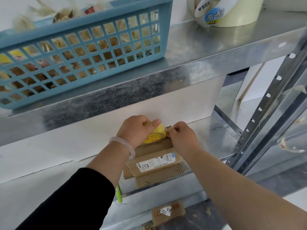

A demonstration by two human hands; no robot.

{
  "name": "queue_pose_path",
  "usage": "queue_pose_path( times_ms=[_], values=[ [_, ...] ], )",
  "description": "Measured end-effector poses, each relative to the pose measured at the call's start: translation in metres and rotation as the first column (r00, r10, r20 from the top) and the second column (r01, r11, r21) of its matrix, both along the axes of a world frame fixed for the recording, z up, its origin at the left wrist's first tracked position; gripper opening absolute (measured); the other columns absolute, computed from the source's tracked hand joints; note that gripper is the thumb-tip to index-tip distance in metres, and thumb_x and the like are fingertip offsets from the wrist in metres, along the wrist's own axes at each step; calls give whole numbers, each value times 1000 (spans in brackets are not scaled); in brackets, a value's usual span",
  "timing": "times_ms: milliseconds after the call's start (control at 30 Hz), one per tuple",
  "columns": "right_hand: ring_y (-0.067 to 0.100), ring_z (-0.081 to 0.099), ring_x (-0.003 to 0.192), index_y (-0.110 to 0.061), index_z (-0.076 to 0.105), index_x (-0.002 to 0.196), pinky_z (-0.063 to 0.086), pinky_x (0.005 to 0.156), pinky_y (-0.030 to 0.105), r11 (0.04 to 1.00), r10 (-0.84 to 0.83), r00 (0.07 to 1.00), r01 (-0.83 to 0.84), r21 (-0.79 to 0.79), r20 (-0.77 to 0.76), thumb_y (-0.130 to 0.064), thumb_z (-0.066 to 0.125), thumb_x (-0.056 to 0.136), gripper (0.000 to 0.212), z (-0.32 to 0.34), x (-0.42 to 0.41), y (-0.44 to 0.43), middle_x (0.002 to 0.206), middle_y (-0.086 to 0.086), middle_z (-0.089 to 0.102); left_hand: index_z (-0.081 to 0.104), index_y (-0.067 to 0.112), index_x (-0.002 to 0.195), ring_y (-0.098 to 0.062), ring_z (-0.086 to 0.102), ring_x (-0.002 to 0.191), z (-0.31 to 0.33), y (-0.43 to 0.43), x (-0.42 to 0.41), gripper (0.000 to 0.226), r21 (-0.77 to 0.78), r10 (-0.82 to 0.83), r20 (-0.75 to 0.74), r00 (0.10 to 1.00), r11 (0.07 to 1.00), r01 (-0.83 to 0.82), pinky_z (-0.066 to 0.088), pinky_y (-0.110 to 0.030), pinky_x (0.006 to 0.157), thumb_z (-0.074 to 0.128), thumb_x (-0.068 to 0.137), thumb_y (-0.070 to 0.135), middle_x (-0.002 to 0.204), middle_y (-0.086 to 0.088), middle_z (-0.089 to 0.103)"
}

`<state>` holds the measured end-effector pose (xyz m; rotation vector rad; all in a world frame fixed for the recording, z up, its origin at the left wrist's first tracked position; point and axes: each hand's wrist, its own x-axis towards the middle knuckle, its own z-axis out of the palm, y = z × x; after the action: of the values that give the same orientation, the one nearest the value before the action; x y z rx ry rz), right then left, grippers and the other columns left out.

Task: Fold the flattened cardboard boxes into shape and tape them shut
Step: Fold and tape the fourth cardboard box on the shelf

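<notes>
Metal shelving [207, 47], white wall [83, 130]

Looks to us like a stockroom or packing corner: bare galvanized steel shelving [207, 47] all around, with a hole-punched upright [265, 100] at 3 o'clock. There's a blue plastic basket [79, 52] of bagged stuff at 10 o'clock, spare tape rolls [232, 12] at 1 o'clock, and a cardboard box [154, 161] with a printed shipping label toward 6 o'clock.

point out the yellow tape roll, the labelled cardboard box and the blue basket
yellow tape roll [154, 136]: head view, its printed yellow side
brown cardboard box [154, 148]: head view, bare top face
blue plastic lattice basket [74, 25]: head view, front rim
</notes>
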<state>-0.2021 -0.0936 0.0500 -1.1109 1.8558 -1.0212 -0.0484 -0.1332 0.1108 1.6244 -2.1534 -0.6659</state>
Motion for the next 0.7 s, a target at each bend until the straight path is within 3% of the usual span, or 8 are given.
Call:
queue_pose_path(
  times_ms=[133,333,467,700],
  values=[
    [18,63,84,-19,56,94,48,68,29,999,-27,1000,27,17,1,-25,48,94,10,-4,2,-1,90,-1,70,63,20,70,-15,59,68,5,-2,1,49,2,-12,79,997,1000,12,44,-30,61,46,91,61,65,2,60],
    [15,57,74,-16,57,96,43,59,28,999,-36,999,37,22,-27,-24,49,94,12,-2,4,-1,84,-1,64,47,18,57,-20,53,60,14,-5,-1,55,-74,-17,301,954,996,41,39,-31,56,33,99,51,56,1,49],
    [16,60,79,-16,56,94,46,63,30,999,-40,999,40,15,-11,-25,47,94,13,-3,5,-1,88,-1,68,51,13,62,-19,54,61,15,-5,1,56,-150,21,450,893,987,53,35,-29,53,26,101,44,62,-2,53],
    [15,59,78,-17,56,97,46,62,30,1000,-17,999,18,25,-40,-25,46,96,13,-3,6,-2,88,-1,67,37,14,55,-18,41,52,14,-5,10,51,-84,19,260,965,996,3,31,-30,52,38,99,40,51,1,37]
  ],
)
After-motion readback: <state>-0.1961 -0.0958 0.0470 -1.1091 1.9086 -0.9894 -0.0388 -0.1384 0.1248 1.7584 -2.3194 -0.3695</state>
